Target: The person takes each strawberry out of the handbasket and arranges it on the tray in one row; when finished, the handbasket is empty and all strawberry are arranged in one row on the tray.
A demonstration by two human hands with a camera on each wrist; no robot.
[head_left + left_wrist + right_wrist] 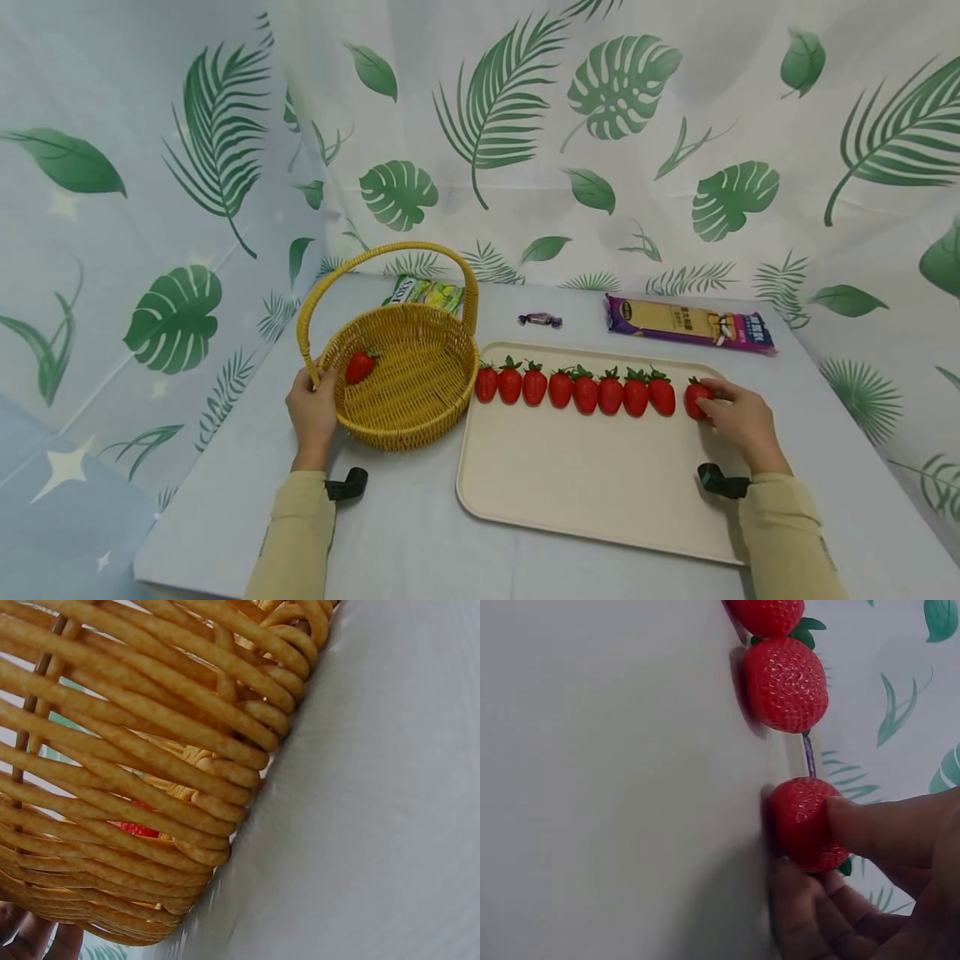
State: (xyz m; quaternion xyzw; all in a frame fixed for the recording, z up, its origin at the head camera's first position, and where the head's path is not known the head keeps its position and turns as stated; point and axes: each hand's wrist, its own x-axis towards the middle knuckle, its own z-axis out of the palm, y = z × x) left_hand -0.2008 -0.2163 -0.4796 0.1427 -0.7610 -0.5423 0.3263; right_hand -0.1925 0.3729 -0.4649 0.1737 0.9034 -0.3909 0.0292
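Note:
My left hand (313,410) grips the left side of a yellow wicker basket (401,437) where its arched handle meets the rim. One red strawberry (361,367) lies inside, toward the basket's left wall; the left wrist view shows a bit of red through the weave (112,750). At the right end of a beige tray (577,475), my right hand (742,421) pinches a strawberry (806,821) between thumb and fingers. To its left, several more strawberries (585,393) stand in a row along the tray's far side, leaves pointing away from me.
Behind the basket lies a green FOX'S candy bag (431,293), partly hidden. A small purple wrapped candy (540,319) and a purple and gold snack packet (690,323) lie beyond the tray. Leaf-print curtains (510,167) enclose the white table (405,533) at the back and sides.

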